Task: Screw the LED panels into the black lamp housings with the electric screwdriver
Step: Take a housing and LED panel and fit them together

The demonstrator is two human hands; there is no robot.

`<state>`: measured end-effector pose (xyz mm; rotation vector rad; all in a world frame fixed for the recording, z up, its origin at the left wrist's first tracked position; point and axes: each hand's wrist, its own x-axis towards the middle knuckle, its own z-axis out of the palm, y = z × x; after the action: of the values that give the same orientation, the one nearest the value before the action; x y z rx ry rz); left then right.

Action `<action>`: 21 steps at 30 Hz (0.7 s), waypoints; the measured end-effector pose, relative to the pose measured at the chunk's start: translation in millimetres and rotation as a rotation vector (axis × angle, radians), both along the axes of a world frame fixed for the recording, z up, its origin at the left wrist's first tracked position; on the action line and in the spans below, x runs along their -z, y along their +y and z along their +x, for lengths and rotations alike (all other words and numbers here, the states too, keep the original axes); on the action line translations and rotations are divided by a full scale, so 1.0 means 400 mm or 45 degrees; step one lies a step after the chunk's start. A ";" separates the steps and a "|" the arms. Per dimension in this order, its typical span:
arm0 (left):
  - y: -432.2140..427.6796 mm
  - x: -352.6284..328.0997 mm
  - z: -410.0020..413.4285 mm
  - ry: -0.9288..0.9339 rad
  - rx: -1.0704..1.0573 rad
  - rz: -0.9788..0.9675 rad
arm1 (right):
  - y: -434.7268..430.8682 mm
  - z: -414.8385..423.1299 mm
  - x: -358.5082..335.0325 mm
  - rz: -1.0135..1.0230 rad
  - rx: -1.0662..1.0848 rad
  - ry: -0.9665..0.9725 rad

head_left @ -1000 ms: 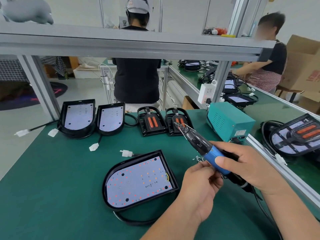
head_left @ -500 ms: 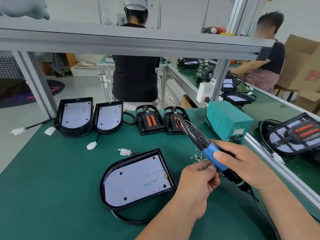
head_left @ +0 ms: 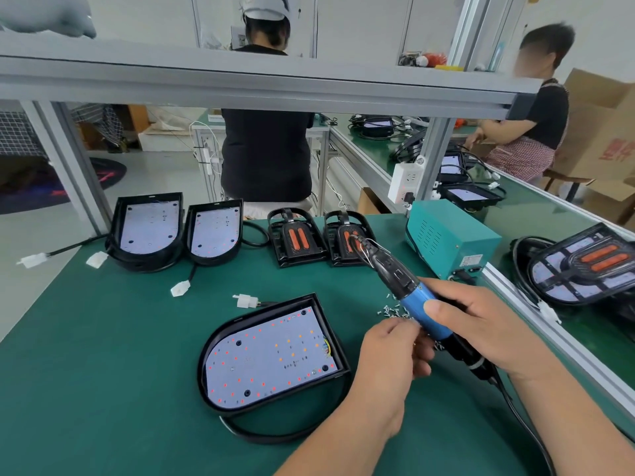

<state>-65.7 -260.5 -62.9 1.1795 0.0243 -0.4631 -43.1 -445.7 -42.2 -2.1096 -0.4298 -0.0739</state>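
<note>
Left hand (head_left: 388,365) curling its fingers tight beside the screwdriver grip, can't tell if it's pinching a screw. Right hand (head_left: 488,333) gripping the blue electric screwdriver (head_left: 417,309), bit pointing up and away, off the desk (head_left: 103,372). LED panel (head_left: 271,352) sitting in its black lamp housing (head_left: 275,312) just left of the hands. Loose screws (head_left: 390,309) lying just beyond.

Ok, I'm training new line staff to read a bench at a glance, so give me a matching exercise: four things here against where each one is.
Things:
1 electric screwdriver
2 loose screws
3 teal power box
4 nearest lamp housing

Places:
a flat on the green mat, LED panel up
b held in the right hand
c standing at the mat's far right edge
d scattered beside the screwdriver

Pairs: 1-b, 2-d, 3-c, 4-a
</note>
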 end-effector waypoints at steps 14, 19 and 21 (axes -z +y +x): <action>0.008 -0.001 -0.004 -0.011 -0.009 -0.048 | 0.001 -0.013 -0.015 0.092 0.005 -0.036; 0.006 -0.009 -0.003 0.013 0.028 -0.064 | 0.005 -0.015 -0.011 0.108 0.022 -0.019; 0.008 -0.014 -0.005 0.075 0.046 -0.123 | 0.002 -0.008 -0.004 0.097 0.035 -0.028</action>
<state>-67.6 -257.5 -57.5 1.0728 0.0310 -0.5253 -46.4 -444.7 -40.6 -2.0413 -0.4046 -0.1278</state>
